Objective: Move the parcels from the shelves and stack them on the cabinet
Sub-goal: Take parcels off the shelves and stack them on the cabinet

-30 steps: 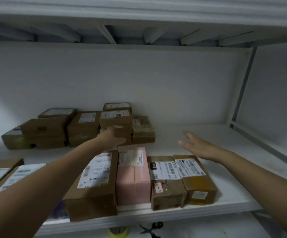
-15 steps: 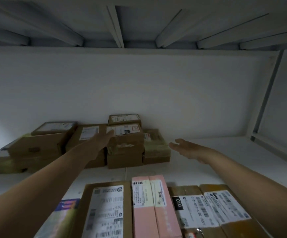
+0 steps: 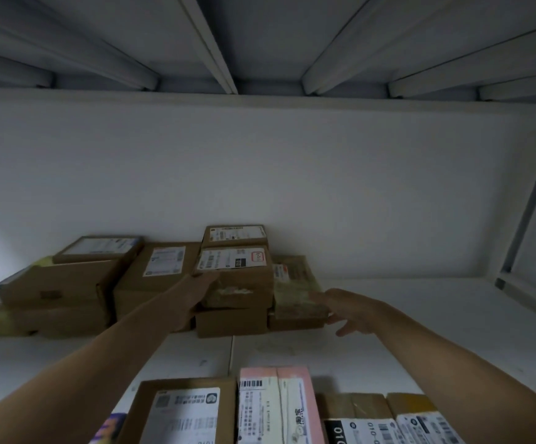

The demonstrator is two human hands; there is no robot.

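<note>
Both arms are reaching deeper along the shelf than half a second ago, and the view is tipping upward, so the front row of parcels is sliding toward the bottom edge. At the far left, a pile of brown parcels point(image 3: 55, 283) is sitting at the back of the white shelf point(image 3: 436, 318). Next, the left hand point(image 3: 201, 285) is laying straightened fingers against the left front corner of a labelled box point(image 3: 238, 277) that is resting on another box; it is touching, not yet lifting. Further right, the right hand point(image 3: 353, 310) is spreading its fingers just beside a tape-wrapped parcel point(image 3: 295, 290), perhaps brushing it. Along the front, a pink parcel point(image 3: 279, 408) is lying among brown ones. Neither hand is carrying anything, the cabinet is out of view, and many parcels are waiting, so most of the job seems left to do.
</note>
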